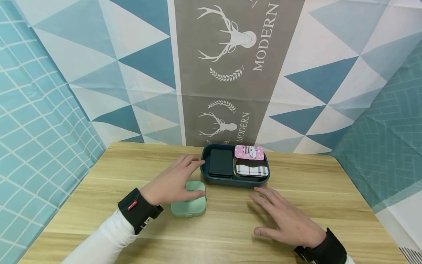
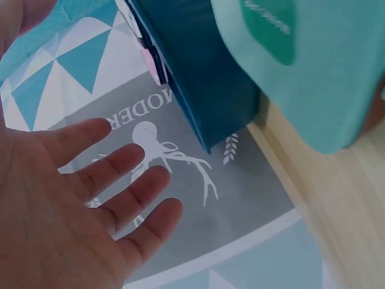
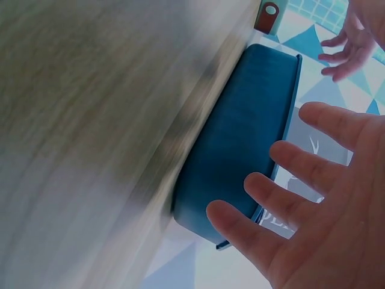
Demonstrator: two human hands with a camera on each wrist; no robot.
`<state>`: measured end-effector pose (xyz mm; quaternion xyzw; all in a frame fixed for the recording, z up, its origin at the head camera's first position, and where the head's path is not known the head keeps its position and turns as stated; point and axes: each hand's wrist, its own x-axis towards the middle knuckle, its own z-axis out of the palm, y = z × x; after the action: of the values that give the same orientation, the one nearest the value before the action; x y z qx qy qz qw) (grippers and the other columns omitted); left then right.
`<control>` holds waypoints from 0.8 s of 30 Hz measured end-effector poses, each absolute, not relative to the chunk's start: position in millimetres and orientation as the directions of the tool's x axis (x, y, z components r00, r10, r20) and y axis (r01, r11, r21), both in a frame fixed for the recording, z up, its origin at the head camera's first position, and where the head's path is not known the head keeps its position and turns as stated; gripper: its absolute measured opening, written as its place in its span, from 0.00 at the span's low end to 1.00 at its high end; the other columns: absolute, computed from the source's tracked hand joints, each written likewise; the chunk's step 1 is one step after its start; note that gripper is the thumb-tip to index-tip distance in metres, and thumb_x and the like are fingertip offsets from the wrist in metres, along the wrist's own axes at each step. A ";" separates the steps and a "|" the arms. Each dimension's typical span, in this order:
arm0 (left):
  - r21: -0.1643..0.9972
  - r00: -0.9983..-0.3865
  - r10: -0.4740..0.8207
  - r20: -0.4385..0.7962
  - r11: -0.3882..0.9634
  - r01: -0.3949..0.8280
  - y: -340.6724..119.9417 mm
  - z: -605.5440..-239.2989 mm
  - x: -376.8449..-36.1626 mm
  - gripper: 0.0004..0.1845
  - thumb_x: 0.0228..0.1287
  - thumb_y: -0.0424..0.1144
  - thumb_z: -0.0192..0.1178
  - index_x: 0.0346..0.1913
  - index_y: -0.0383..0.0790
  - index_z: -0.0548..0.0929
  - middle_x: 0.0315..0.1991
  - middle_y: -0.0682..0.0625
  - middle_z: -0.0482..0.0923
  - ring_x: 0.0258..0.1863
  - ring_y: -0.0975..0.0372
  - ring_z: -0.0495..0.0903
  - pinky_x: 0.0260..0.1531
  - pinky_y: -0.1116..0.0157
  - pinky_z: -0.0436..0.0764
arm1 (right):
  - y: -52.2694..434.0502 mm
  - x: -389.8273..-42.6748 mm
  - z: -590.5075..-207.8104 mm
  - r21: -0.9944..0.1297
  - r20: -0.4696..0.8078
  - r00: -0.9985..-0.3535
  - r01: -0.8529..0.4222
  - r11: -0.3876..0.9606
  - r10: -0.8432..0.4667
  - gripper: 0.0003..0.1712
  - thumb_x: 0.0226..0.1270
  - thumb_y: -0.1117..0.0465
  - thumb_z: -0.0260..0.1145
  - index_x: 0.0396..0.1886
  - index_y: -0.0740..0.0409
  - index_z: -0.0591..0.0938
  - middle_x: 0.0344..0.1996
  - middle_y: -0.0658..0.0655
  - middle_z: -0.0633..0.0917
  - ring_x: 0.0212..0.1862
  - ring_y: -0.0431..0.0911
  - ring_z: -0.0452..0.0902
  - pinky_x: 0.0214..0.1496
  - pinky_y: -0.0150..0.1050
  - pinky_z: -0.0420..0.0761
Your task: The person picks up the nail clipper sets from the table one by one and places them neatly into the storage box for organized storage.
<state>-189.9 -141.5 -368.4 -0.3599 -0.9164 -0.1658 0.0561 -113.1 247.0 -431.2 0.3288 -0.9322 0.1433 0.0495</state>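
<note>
My left hand (image 1: 174, 183) hovers over a small mint-green case (image 1: 189, 209), fingers extended toward the left end of a dark blue tray (image 1: 230, 181). In the left wrist view, that palm (image 2: 66, 211) faces the case (image 2: 343, 72) with its fingers spread and nothing held. My right hand (image 1: 287, 218) is off the tray's front right corner, fingers apart and holding nothing. The tray contains a flat black box (image 1: 221, 162) on the left, a pink cartoon-printed tin (image 1: 249, 152) at back right, and a black-and-white plaid item (image 1: 252, 170) before it.
Everything stands on a wood-grain table (image 1: 227, 234). A patterned cloth backdrop (image 1: 145, 66) with deer prints rises right behind the tray. Blue tile-patterned sheeting (image 1: 36, 121) borders the left side, and teal sheeting (image 1: 389, 113) the right.
</note>
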 end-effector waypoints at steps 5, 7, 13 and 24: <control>0.257 -0.731 0.641 0.234 0.684 0.682 -150.5 -373.5 -184.9 0.52 0.61 0.67 0.72 0.78 0.37 0.71 0.72 0.43 0.70 0.70 0.49 0.69 0.68 0.45 0.72 | 246.4 -113.1 -430.6 -0.243 0.175 -0.785 -0.619 0.747 -0.594 0.51 0.66 0.29 0.72 0.84 0.33 0.63 0.79 0.54 0.67 0.77 0.51 0.64 0.70 0.56 0.77; 0.255 -0.740 0.635 0.222 0.694 0.673 -153.3 -375.4 -182.8 0.53 0.59 0.68 0.73 0.78 0.38 0.71 0.72 0.44 0.70 0.70 0.50 0.69 0.69 0.45 0.71 | 246.4 -113.2 -430.5 -0.245 0.175 -0.786 -0.618 0.747 -0.593 0.51 0.66 0.29 0.72 0.84 0.33 0.63 0.79 0.54 0.67 0.77 0.51 0.64 0.70 0.56 0.77; 0.274 -0.763 0.621 0.181 0.713 0.645 -158.7 -384.1 -176.6 0.56 0.53 0.68 0.77 0.78 0.38 0.71 0.71 0.45 0.70 0.68 0.50 0.69 0.67 0.45 0.73 | 246.3 -113.2 -431.1 -0.241 0.177 -0.788 -0.616 0.750 -0.590 0.52 0.66 0.29 0.72 0.84 0.33 0.63 0.79 0.53 0.67 0.77 0.51 0.64 0.70 0.56 0.77; 0.327 -0.781 0.609 0.138 0.717 0.616 -162.9 -402.7 -173.7 0.58 0.50 0.66 0.80 0.78 0.39 0.70 0.72 0.44 0.69 0.67 0.51 0.69 0.64 0.47 0.77 | 245.1 -112.9 -431.0 -0.243 0.172 -0.786 -0.618 0.747 -0.594 0.51 0.66 0.29 0.71 0.84 0.33 0.63 0.79 0.52 0.67 0.77 0.50 0.64 0.70 0.55 0.77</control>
<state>-173.7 -162.9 -402.7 -0.3305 -0.9264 -0.1802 0.0101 -112.9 245.1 -431.0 0.3247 -0.9338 0.1446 0.0420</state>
